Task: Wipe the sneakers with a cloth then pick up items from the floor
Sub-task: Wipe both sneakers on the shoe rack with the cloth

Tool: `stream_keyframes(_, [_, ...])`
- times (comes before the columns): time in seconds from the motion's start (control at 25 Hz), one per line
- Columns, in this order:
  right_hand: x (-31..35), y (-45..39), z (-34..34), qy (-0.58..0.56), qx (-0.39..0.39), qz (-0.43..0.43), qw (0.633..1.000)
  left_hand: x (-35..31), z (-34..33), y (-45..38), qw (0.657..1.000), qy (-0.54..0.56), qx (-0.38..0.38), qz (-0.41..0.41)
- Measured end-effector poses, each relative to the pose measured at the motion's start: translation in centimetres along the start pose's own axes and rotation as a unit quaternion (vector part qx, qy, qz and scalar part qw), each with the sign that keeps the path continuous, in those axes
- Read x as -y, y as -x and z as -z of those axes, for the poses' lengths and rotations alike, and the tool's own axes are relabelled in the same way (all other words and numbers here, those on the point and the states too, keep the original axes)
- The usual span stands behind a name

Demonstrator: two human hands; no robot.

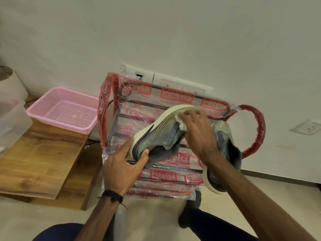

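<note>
Here, at the centre of the frame, my left hand (121,164) grips the heel of a grey sneaker (159,134), thumb on the upper and fingers (132,143) curled round the sole edge, so the shoe lies on its side with its pale sole facing the upper left. My right hand (199,134) presses a white cloth (180,122) against the toe end, its fingers bent over the cloth and grasping it. The second sneaker (222,153) sits just right of my right wrist, on a rack (173,176) wrapped in red-printed plastic. At the left of the frame, a pink basket (64,110) rests on a wooden desk (40,153), with a clear tub (10,119) at the left edge.
</note>
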State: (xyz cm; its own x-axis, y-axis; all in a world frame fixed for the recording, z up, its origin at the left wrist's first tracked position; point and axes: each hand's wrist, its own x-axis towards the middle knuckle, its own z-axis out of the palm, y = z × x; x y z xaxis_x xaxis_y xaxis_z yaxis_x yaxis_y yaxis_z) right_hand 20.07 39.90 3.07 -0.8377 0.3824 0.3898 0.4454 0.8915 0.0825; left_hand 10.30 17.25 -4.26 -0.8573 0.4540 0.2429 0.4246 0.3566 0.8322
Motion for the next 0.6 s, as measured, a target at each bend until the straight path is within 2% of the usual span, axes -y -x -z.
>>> stream_keyframes(0.12, [-1.6,-1.9,0.5,-0.040,-0.015,-0.140,0.989,0.0,-0.2,0.0,1.000,-0.004,-0.001,-0.007])
stream_keyframes(0.16, [-0.9,-1.9,0.4,-0.048,-0.017,-0.142,0.989,0.1,-0.2,0.1,1.000,-0.003,-0.002,-0.006])
stream_keyframes(0.28, [1.3,-0.2,0.0,-0.025,0.012,0.020,0.999,0.3,-0.1,0.1,1.000,0.002,-0.001,-0.001])
stream_keyframes(0.32, [0.5,-0.4,0.2,-0.029,0.011,0.031,0.999,0.2,-0.1,0.1,1.000,0.000,0.002,-0.004])
stream_keyframes(0.44, [-2.9,-2.0,0.6,-0.081,-0.020,-0.170,0.982,-0.1,-0.1,0.2,1.000,-0.016,0.003,-0.017])
stream_keyframes(0.48, [-3.0,-2.0,0.7,-0.068,-0.024,-0.188,0.980,-0.2,-0.2,0.2,1.000,-0.019,0.004,-0.021])
stream_keyframes(0.52, [-2.3,-1.8,0.7,-0.053,-0.017,-0.155,0.986,-0.1,-0.2,0.3,1.000,-0.017,0.006,-0.021])
stream_keyframes(0.6, [-0.7,-1.0,0.3,-0.023,0.011,-0.020,0.999,0.3,-0.1,0.1,1.000,-0.005,0.005,-0.009])
